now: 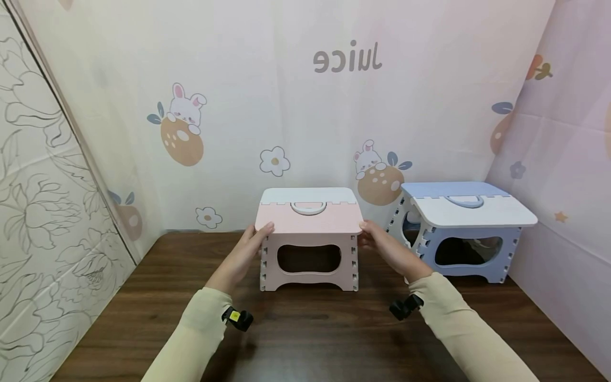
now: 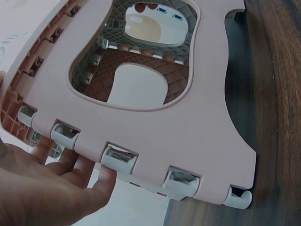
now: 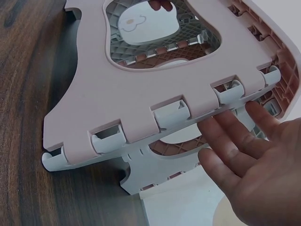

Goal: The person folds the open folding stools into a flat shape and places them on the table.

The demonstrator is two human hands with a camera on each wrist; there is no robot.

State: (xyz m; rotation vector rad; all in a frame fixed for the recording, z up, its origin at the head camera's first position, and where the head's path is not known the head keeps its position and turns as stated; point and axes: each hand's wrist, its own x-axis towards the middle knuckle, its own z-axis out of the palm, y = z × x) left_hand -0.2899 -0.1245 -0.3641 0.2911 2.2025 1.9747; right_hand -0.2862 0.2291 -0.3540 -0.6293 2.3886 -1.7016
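A pink and white folding step stool point(image 1: 307, 218) stands unfolded on the wooden table, its white handle point(image 1: 308, 208) lying flat in the top. With the thumb on the top's left front corner, my left hand point(image 1: 245, 252) grips the stool; its fingers point(image 2: 101, 188) bend in against the hinged side edge. At the opposite corner my right hand point(image 1: 382, 244) holds the stool the same way, thumb at the top's edge and fingers point(image 3: 235, 134) along the hinged side. Through the oval front opening, the ribbed inside shows in both wrist views.
A blue and white folding stool point(image 1: 474, 209) stands unfolded to the right, just beyond my right forearm. Behind both stools hangs a printed curtain point(image 1: 267, 95) with rabbits and flowers. The dark wooden table point(image 1: 324, 339) extends toward me.
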